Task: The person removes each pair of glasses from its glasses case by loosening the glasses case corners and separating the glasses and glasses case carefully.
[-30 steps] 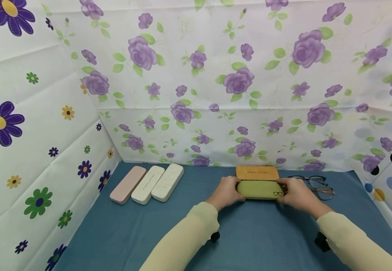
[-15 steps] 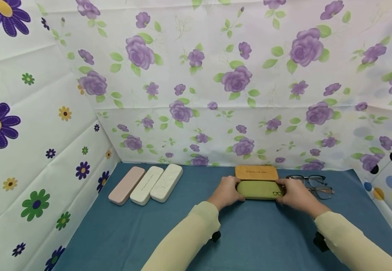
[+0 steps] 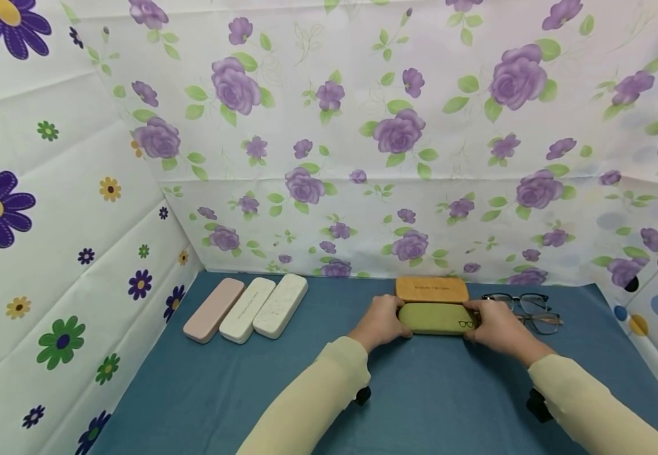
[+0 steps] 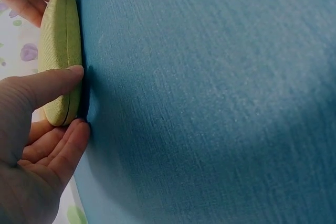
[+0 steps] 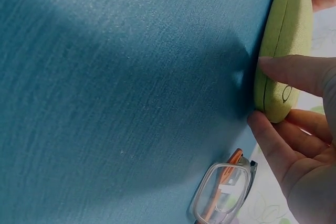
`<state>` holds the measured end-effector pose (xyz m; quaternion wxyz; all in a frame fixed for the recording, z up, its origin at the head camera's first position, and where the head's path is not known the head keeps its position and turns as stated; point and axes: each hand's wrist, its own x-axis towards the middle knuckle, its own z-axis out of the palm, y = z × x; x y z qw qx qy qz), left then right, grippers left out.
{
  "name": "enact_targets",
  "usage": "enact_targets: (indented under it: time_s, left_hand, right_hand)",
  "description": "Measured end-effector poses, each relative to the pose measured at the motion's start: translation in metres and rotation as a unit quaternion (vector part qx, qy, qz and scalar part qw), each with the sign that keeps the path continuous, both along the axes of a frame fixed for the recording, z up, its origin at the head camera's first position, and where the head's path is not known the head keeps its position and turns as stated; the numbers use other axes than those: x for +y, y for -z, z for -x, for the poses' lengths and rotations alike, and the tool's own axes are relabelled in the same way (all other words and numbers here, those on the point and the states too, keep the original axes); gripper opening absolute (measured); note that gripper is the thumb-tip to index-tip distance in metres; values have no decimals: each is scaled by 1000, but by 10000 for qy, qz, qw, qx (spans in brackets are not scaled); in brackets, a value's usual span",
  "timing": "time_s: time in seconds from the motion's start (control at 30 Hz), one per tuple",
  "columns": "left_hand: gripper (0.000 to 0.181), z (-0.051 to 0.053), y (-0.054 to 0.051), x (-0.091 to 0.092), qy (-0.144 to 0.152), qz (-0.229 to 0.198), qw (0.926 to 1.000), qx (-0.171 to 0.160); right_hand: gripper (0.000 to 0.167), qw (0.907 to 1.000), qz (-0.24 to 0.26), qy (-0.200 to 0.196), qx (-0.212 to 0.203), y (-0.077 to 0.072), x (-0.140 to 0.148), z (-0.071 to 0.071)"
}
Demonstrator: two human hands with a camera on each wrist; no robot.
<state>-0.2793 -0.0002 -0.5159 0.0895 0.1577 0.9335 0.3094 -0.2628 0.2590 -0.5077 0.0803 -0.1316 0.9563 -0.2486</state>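
Note:
A green glasses case point(image 3: 436, 318) with a small glasses print lies on the blue cloth, closed. At its left end my left hand point(image 3: 380, 323) grips it, thumb on the near side and fingers round the end, as the left wrist view also shows on the case point(image 4: 60, 51). My right hand point(image 3: 501, 328) holds the other end the same way; its thumb point(image 5: 294, 72) presses the near side in the right wrist view. Directly behind the green case lies an orange-yellow glasses case point(image 3: 431, 290), lengthwise alongside it.
Two pairs of glasses, one dark-framed point(image 3: 530, 303) and one clear-framed point(image 3: 545, 323), lie right of my right hand. On the left side a pink case point(image 3: 214, 311), a white case point(image 3: 247, 310) and a speckled white case point(image 3: 281, 306) lie slanted side by side. A flowered curtain point(image 3: 329, 158) stands behind.
Both hands stay on the green glasses case, which has not visibly moved on the cloth. Only the head view shifts slightly.

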Motion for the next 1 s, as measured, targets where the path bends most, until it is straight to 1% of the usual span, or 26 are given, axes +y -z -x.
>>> enact_targets:
  time_s: [0.27, 0.4, 0.63, 0.77, 0.87, 1.0]
  left_hand:
    - [36, -2, -2, 1, -114, -59, 9999, -23]
    - [35, -3, -3, 0, -138, -113, 9998, -44]
    - [38, -3, -1, -3, -198, -250, 9994, -108]
    - [43, -4, -2, -7, -264, -290, 9992, -79]
    - [51, -6, -5, -10, -310, -227, 9992, -124]
    - [60, -10, -9, -14, -335, -170, 9990, -233]
  right_hand:
    - [69, 9999, -91, 57, 49, 0, 1, -1]
    - [71, 9999, -102, 19, 57, 0, 2, -2]
    - [72, 9999, -73, 31, 66, -5, 2, -6]
    - [72, 10000, 27, 62, 29, -12, 0, -8]
    - [72, 10000, 59, 55, 40, -17, -3, -11]
    - [70, 9996, 166, 0, 241, -20, -9, -17]
